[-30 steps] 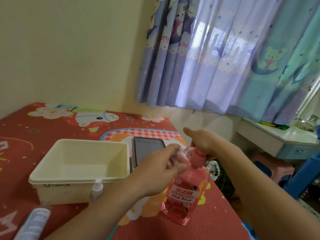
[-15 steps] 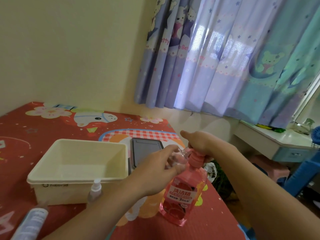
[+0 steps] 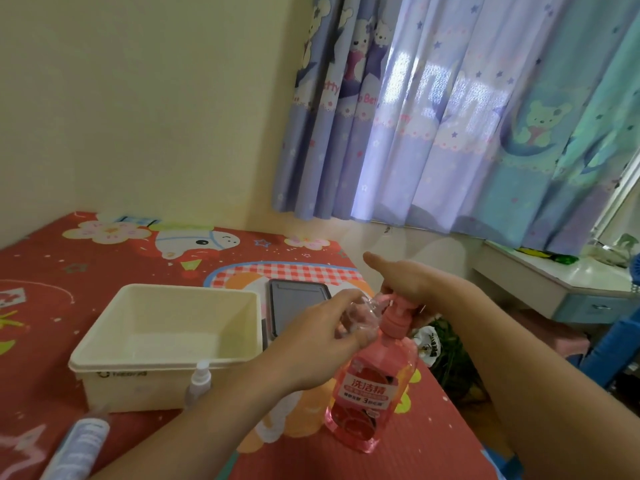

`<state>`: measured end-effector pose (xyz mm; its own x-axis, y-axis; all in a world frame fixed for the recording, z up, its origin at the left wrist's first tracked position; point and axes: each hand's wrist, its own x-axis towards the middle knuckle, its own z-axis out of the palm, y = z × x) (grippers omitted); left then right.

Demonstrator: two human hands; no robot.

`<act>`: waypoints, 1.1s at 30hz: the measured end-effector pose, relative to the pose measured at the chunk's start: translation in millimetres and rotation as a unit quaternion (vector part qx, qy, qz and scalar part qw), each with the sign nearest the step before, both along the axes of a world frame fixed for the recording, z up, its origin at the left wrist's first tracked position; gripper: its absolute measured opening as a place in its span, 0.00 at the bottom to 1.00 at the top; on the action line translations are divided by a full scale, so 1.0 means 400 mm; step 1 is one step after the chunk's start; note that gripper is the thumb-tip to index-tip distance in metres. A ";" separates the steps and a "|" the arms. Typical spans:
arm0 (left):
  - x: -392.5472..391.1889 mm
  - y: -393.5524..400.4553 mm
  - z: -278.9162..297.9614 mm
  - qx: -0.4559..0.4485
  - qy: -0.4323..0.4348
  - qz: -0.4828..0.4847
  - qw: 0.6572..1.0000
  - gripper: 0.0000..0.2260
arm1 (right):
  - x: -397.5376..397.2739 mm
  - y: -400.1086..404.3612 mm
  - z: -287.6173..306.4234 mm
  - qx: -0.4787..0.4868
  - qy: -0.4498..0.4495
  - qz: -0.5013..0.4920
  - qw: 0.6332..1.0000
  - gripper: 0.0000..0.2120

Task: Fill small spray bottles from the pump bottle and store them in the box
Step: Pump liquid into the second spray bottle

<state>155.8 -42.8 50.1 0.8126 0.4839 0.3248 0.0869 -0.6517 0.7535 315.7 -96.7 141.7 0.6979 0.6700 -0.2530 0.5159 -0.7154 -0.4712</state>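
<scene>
A pink pump bottle (image 3: 372, 386) with a red label stands on the red patterned mat. My right hand (image 3: 403, 278) lies palm down on its pink pump head (image 3: 398, 308). My left hand (image 3: 322, 344) holds a small clear spray bottle (image 3: 360, 315) without its cap, its mouth tilted up against the pump's nozzle. A cream plastic box (image 3: 166, 341) sits empty to the left. Another small spray bottle with a white cap (image 3: 198, 382) stands upright in front of the box.
A dark tablet (image 3: 294, 306) lies flat behind my left hand, beside the box. A larger pale bottle (image 3: 78, 448) lies at the bottom left. The mat's right edge drops to the floor, where a white desk (image 3: 561, 289) and a blue chair stand.
The pump head has risen higher above the bottle's collar under my right hand. The view has shifted a little; my left hand keeps the small bottle at the nozzle.
</scene>
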 end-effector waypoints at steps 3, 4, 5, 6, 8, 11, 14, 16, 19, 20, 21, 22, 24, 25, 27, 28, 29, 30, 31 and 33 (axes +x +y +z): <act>0.004 0.004 0.001 0.007 -0.004 0.002 1.000 0.20 | -0.002 0.003 0.000 0.006 -0.017 0.007 1.000 0.26; 0.005 0.003 -0.005 0.005 -0.004 0.002 1.000 0.20 | -0.001 0.007 -0.010 0.017 -0.025 0.013 0.999 0.20; 0.005 0.003 -0.011 0.003 -0.004 0.003 1.000 0.19 | -0.003 0.008 -0.019 0.022 -0.033 0.019 0.999 0.16; 0.003 0.001 -0.015 0.004 -0.002 0.007 1.000 0.19 | -0.005 0.008 -0.027 0.022 -0.039 0.022 0.999 0.15; 0.000 -0.004 -0.020 0.009 0.001 0.014 1.000 0.20 | -0.003 0.005 -0.031 0.017 -0.046 0.021 0.999 0.18; -0.001 -0.012 -0.010 0.000 -0.005 0.007 1.000 0.18 | -0.017 -0.006 -0.003 -0.006 -0.041 0.010 0.999 0.35; -0.001 -0.011 -0.002 -0.005 -0.015 0.004 1.000 0.15 | -0.014 -0.001 0.004 -0.001 -0.028 0.013 1.000 0.37; 0.001 -0.008 -0.005 -0.004 -0.011 0.006 1.000 0.17 | -0.013 0.006 -0.010 0.008 -0.049 0.021 0.999 0.25; 0.002 -0.006 -0.018 -0.011 -0.008 0.011 1.000 0.19 | -0.011 0.015 -0.026 0.059 -0.006 -0.043 0.997 0.20; 0.002 -0.006 -0.020 -0.011 -0.011 0.010 1.000 0.19 | -0.014 0.013 -0.024 0.038 -0.011 -0.032 0.999 0.22; 0.002 -0.007 -0.017 -0.008 -0.012 0.010 1.000 0.19 | -0.018 0.008 -0.015 0.013 -0.020 -0.016 1.000 0.26; 0.001 -0.008 -0.015 -0.007 -0.013 0.009 1.000 0.19 | -0.021 0.004 -0.008 0.003 -0.020 -0.012 1.000 0.31; 0.004 -0.009 -0.011 -0.006 -0.023 0.007 1.000 0.18 | -0.018 0.000 0.003 -0.007 -0.011 -0.013 1.000 0.35; 0.008 -0.006 -0.011 -0.005 -0.028 0.008 1.000 0.16 | -0.017 0.001 0.003 -0.006 -0.018 -0.003 1.000 0.30; 0.014 -0.003 -0.017 -0.014 -0.034 0.006 0.999 0.15 | -0.010 0.005 -0.009 0.026 -0.023 -0.005 0.999 0.14; 0.016 -0.002 -0.021 -0.018 -0.035 0.007 0.999 0.15 | -0.010 0.007 -0.017 0.039 -0.029 -0.008 0.999 0.15; 0.016 -0.002 -0.025 -0.019 -0.034 0.009 0.999 0.16 | -0.015 0.007 -0.022 0.055 -0.034 -0.011 0.998 0.17; 0.014 -0.004 -0.029 -0.018 -0.033 0.012 0.999 0.17 | -0.011 0.009 -0.030 0.053 -0.056 0.000 0.997 0.19; 0.012 -0.006 -0.028 -0.016 -0.033 0.014 0.999 0.18 | -0.011 0.010 -0.031 0.045 -0.065 0.005 0.997 0.20; 0.010 -0.008 -0.026 -0.021 -0.029 0.015 0.999 0.20 | -0.011 0.009 -0.022 0.006 -0.059 0.014 0.998 0.19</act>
